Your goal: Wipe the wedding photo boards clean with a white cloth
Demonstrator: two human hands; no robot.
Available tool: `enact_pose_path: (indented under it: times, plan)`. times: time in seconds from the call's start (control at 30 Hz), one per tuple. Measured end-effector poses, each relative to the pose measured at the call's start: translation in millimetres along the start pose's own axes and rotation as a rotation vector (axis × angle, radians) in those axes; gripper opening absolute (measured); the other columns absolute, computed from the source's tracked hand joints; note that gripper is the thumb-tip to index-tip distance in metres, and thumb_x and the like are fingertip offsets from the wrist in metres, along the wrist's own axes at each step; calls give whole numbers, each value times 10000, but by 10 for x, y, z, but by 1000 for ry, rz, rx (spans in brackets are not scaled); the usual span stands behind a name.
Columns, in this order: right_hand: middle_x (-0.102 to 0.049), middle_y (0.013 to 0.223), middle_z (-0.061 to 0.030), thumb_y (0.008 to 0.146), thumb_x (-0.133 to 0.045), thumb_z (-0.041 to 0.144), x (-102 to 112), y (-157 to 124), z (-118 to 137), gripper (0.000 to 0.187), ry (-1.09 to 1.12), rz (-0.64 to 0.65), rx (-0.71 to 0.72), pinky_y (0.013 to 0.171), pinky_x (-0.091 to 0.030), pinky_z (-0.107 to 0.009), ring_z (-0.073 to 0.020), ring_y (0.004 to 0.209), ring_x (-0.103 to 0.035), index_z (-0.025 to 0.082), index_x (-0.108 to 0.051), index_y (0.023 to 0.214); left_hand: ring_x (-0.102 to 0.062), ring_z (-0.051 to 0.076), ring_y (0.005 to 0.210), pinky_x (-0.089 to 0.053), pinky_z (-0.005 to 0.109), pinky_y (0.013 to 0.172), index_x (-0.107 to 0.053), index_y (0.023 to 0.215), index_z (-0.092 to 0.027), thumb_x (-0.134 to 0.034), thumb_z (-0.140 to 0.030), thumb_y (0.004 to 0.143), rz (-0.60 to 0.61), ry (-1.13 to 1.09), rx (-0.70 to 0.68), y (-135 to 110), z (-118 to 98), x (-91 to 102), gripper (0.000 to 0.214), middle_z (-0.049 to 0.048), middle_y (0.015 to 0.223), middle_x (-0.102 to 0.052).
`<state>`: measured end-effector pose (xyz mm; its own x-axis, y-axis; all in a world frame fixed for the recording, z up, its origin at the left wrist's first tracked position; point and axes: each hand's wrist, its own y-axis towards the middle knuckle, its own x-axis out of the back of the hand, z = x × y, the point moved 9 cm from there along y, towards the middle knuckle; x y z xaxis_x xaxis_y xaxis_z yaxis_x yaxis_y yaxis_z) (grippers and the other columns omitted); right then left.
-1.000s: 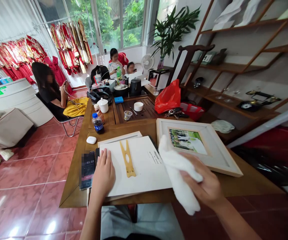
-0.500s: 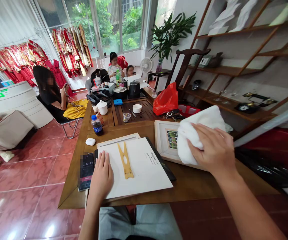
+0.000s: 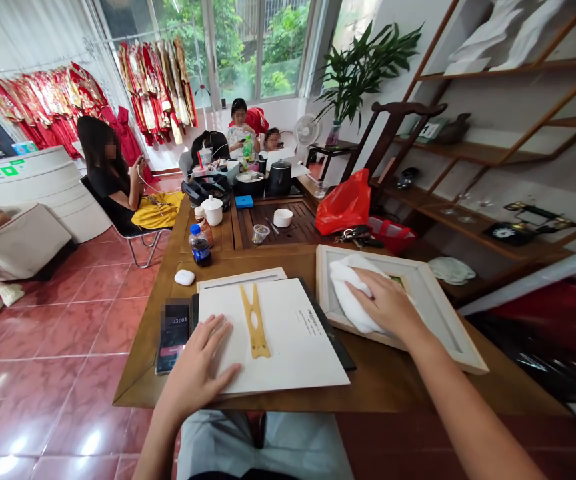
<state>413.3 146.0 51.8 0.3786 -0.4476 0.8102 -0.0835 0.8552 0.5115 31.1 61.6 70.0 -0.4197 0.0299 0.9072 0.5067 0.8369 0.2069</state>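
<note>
My right hand (image 3: 387, 300) grips a folded white cloth (image 3: 352, 293) and presses it onto the left part of a pale wooden picture frame (image 3: 461, 333). The frame lies tilted on the table; the cloth and hand cover most of its picture. My left hand (image 3: 204, 363) rests with fingers spread on the left side of a white board (image 3: 293, 360). On that board lies a yellow, fork-shaped flat tool (image 3: 255, 323) with an oval hole. A phone (image 3: 172, 337) sits just left of my left hand, partly behind it.
A dark-cola bottle (image 3: 200, 247), a white earbud case (image 3: 185, 277) and a lidded white cup (image 3: 213, 210) stand on the left of the wooden table (image 3: 143, 367). Beyond the frame are a red plastic bag (image 3: 343, 203) and keys (image 3: 355, 235). Several people sit farther off.
My right hand has brought the cloth left and down across the frame, baring its right side. My left hand's fingers have spread, with the thumb now out on the board. The view has shifted slightly.
</note>
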Motion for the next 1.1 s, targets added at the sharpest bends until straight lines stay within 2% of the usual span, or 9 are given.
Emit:
enact_pose_path:
  times: [0.07,0.17,0.37,0.5,0.63,0.77,0.93,1.03,1.1]
  plan:
    - [-674,1323,-166,1005,-403,469,-19,-4,-21,476,17,2,-13,1017,-475,-515,-341,1221,-624,168,-624,1300,-339,342,1519,-341,563,1218,-365,1571,-210,-691,-534,906,52,16,-41,-115,-17,-20,808,168,1636,-356]
    - [-675,1319,-171,997,-407,479,-46,-7,-47,486,37,7,-31,1020,-471,-542,-359,1222,-619,163,-630,1292,-265,386,1541,-313,607,1216,-307,1601,-232,-747,-591,840,127,59,-107,-235,-46,-97,949,172,1658,-304]
    - [-671,1321,-171,987,-425,491,-29,2,-58,470,82,14,-52,1034,-458,-564,-373,1235,-610,181,-628,1277,-172,378,1567,-313,610,1214,-143,1646,-273,-676,-286,888,176,132,-194,-359,-133,-149,926,124,1696,-213]
    - [-663,1333,-171,985,-451,471,33,-7,-42,426,132,-4,-63,1050,-455,-534,-362,1247,-602,204,-619,1271,-172,387,1564,-314,599,1215,-126,1650,-251,-643,-280,867,186,170,-242,-471,-174,-137,938,122,1703,-171]
    - [-664,1308,-186,976,-478,458,149,-68,-52,397,198,-96,-97,1063,-447,-504,-357,1237,-606,212,-604,1262,-211,399,1550,-338,584,1205,-170,1645,-189,-583,-317,919,128,251,-365,-600,-178,-152,845,162,1673,-252]
    - [-668,1245,-173,968,-494,462,325,-195,-99,391,268,-237,-168,998,-492,-465,-335,1153,-640,235,-574,1276,-357,336,1507,-406,535,1179,-264,1620,-246,-427,-122,1007,27,355,-463,-676,-166,-159,646,132,1583,-450]
    - [-701,1098,-135,932,-541,467,550,-345,-60,371,332,-348,-205,900,-536,-419,-304,1002,-681,215,-620,1193,-504,331,1413,-471,500,1137,-356,1584,-199,-418,-184,1030,-8,409,-628,-684,-317,-65,558,166,1465,-583]
    - [-714,1067,-115,894,-586,468,655,-419,-18,366,360,-398,-212,877,-547,-405,-291,967,-694,216,-650,1152,-533,304,1394,-496,441,1122,-423,1544,-152,-428,-223,1031,-41,431,-727,-660,-419,58,518,172,1443,-604]
    - [-718,1053,-113,867,-604,493,719,-482,-11,393,374,-452,-226,873,-550,-414,-293,963,-698,213,-663,1138,-545,307,1383,-502,431,1116,-502,1485,-117,-428,-224,1028,-100,481,-798,-655,-482,134,476,172,1485,-563]
